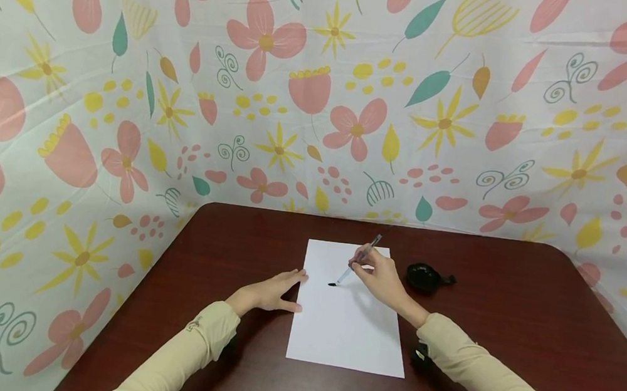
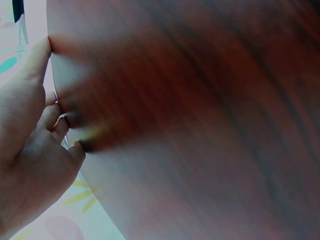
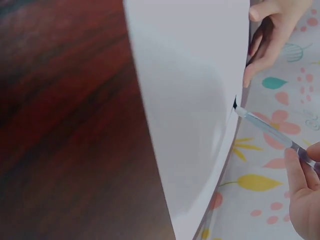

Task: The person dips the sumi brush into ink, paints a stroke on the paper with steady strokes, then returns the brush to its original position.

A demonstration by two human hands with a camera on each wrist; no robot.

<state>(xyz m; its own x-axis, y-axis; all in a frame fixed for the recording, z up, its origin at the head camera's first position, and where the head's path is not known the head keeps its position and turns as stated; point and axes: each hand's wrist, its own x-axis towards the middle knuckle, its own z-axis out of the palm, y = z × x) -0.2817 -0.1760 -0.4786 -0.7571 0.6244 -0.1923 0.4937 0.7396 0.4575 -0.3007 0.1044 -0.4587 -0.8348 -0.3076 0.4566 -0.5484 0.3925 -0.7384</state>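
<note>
A white sheet of paper (image 1: 345, 337) lies on the dark wooden table. My right hand (image 1: 381, 281) pinches a paintbrush (image 1: 347, 272) with a clear barrel, and its black tip (image 1: 332, 284) meets the upper part of the sheet. The same paintbrush (image 3: 270, 131) shows in the right wrist view, slanting from the fingers toward the paper. My left hand (image 1: 270, 291) rests at the sheet's left edge with thumb and fingers spread. In the left wrist view the left hand (image 2: 37, 135) has its fingertips down on the surface.
A small black dish (image 1: 425, 277) with a short handle sits right of the paper. Some dark object (image 1: 421, 354) is partly hidden under the right sleeve. A floral-patterned cloth (image 1: 357, 99) hangs behind and left of the table (image 1: 506, 315).
</note>
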